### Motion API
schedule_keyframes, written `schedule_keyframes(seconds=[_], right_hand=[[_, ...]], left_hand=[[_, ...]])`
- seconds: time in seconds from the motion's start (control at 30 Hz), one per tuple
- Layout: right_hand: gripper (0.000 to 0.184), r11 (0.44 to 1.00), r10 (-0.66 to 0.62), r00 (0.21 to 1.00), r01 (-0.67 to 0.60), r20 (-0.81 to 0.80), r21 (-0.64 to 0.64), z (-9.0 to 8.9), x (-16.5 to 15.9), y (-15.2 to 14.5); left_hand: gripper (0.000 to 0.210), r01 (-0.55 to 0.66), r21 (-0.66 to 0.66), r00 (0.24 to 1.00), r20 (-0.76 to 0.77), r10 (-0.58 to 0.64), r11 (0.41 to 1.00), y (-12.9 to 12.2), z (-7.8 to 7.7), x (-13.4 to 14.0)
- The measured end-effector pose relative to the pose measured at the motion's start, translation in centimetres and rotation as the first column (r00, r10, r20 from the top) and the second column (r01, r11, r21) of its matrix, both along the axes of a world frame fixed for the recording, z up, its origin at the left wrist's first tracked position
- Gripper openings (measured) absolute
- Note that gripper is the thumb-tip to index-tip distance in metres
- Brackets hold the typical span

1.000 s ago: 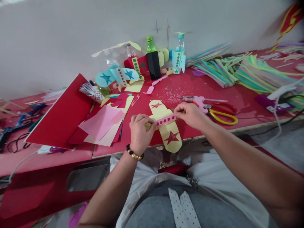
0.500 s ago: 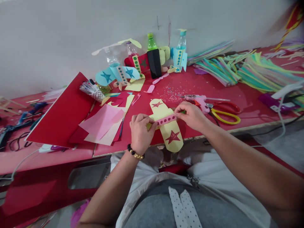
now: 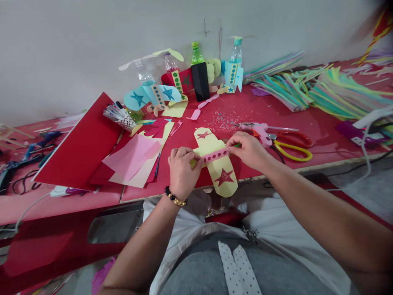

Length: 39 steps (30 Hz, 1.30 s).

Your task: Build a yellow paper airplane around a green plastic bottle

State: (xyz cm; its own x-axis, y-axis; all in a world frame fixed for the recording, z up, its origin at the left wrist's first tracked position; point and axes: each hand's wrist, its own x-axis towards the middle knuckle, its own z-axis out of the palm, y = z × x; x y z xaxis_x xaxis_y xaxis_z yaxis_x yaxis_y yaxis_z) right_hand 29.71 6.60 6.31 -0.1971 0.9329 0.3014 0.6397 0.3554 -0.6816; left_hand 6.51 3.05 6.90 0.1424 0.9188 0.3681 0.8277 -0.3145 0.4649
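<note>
A pink paper strip with a row of dark red dots stretches between my two hands. It lies across the middle of a pale yellow paper cutout with a red star on each wing. My left hand, with a bead bracelet at the wrist, pinches the strip's left end. The right end is pinched in my right hand. A bit of green shows by the right fingertips, mostly hidden. The cutout's lower wing juts over the table's front edge. Whether the strip is stuck down I cannot tell.
Right of my right hand lie a pink glue gun and yellow-and-red-handled scissors. Paper sheets and a leaning red board are at left. Bottles with paper wings stand behind, near a black box and pipe cleaners.
Both hands keep their pinch on the strip, almost unmoved. The view has shifted very slightly.
</note>
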Motion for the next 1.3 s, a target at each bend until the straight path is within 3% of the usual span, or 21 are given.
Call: schedule_keyframes(seconds=[0.5, 1.3], right_hand=[[0.009, 1.000, -0.001, 1.000, 0.001, 0.000, -0.001, -0.05, 0.01, -0.07], [0.009, 0.999, -0.018, 0.999, 0.017, 0.031, 0.028, -0.12, -0.10, -0.15]], left_hand=[[0.010, 0.002, 0.070, 1.000, -0.024, 0.000, 0.998, -0.34, -0.23, 0.21], [0.010, -0.005, 0.049, 0.999, -0.048, 0.007, 0.999, -0.48, -0.05, 0.34]])
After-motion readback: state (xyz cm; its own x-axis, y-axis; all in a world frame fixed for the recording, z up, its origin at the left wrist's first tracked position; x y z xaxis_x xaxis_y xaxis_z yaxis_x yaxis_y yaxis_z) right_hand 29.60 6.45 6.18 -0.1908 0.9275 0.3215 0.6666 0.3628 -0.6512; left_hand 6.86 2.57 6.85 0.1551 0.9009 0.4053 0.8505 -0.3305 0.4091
